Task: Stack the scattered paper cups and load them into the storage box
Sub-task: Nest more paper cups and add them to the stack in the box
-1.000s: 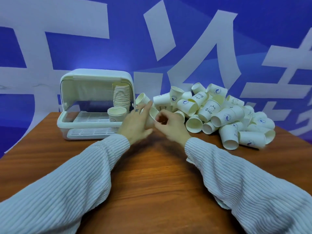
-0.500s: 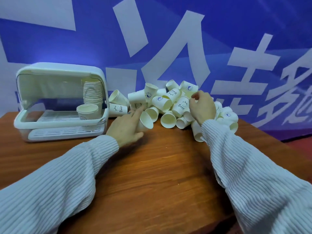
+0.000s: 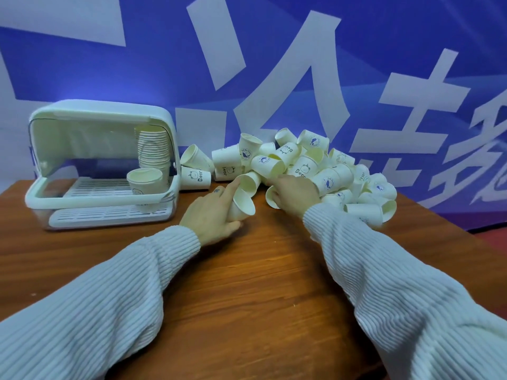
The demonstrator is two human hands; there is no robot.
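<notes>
Nearest the camera, two ribbed white sleeves (image 3: 90, 305) are reaching forward over the wooden worktop (image 3: 247, 297). Just beyond them, the left hand (image 3: 211, 215) is wrapping its grip around a tilted paper cup (image 3: 242, 205), its mouth facing right. Close beside it, the right hand (image 3: 295, 192) is resting at the front edge of the cup pile (image 3: 315, 168), grip curled over a cup (image 3: 271, 197) lying there. Farther left, the storage box (image 3: 101, 165) is standing open, housing a tall cup stack (image 3: 153, 149) and a short stack (image 3: 145, 181).
</notes>
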